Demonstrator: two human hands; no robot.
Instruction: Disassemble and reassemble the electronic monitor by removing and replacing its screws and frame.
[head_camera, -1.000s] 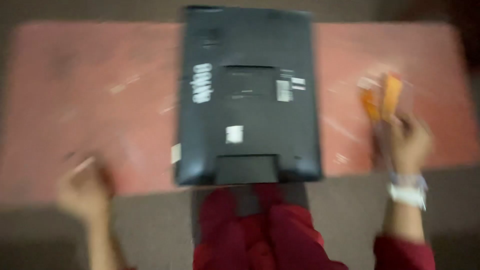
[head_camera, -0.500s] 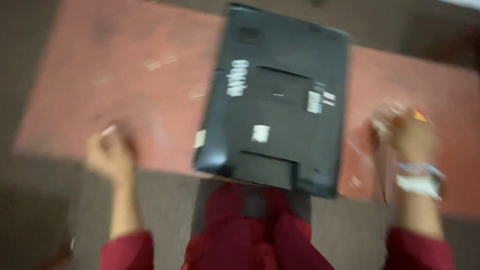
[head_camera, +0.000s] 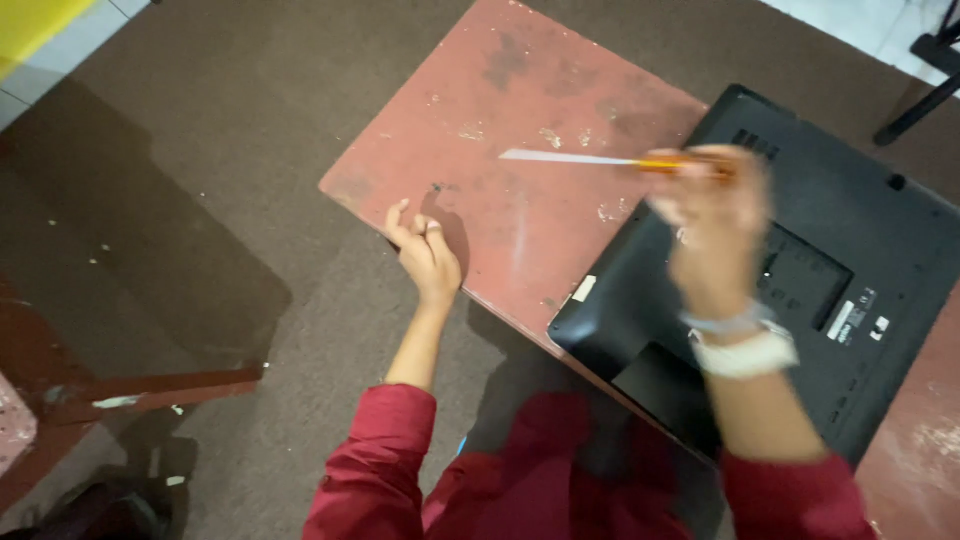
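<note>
Your right hand (head_camera: 712, 225), blurred mid-frame, has swung in from the bench's (head_camera: 520, 120) right edge, gripping an orange-handled screwdriver (head_camera: 610, 160) over the upturned black laptop (head_camera: 850, 250) at right. Your left hand (head_camera: 428, 252), fingers curled, empty, rests on the bench's near edge, left of centre as before.

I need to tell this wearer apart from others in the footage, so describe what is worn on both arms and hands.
Both arms wear dark red sleeves pushed up toward the elbows. The right hand, blurred, has a white band at the wrist, with a thinner pale band just above it. The left hand has bare fingers; no watch, ring or glove shows on it.
</note>
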